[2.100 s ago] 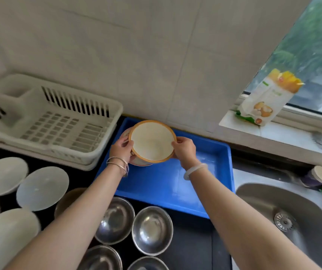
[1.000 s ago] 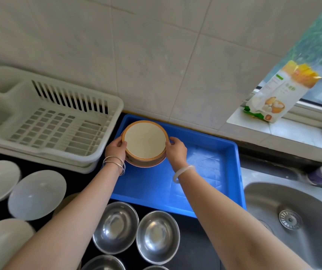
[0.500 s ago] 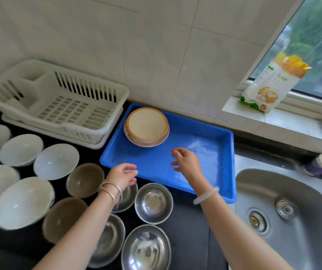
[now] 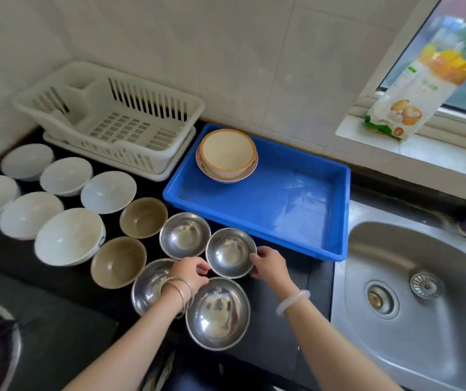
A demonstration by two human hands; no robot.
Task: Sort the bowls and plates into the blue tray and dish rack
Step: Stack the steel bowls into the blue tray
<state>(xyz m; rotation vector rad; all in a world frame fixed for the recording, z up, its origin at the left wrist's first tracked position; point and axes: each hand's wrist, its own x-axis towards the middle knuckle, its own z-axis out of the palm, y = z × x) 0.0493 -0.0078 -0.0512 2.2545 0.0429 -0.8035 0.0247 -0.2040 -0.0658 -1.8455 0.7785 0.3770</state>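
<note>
Left hand [image 4: 191, 273] and right hand [image 4: 269, 265] curl fingers around opposite rim edges of a steel bowl [image 4: 230, 253], probably to lift it level.

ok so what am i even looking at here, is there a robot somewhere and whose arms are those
There is no machine here. A person wears one camera on the head, and it looks down at their own two arms. So this is a single view over a dark kitchen counter.

The left hand and right hand hold one steel bowl by its rim, one on each side. The bowl sits on the counter. Around it lie three other steel bowls, two brown bowls and several white bowls.

Behind them are a white dish rack and a blue tray. In the tray's far left corner, a cream bowl sits stacked on another dish. A sink is on the right.
</note>
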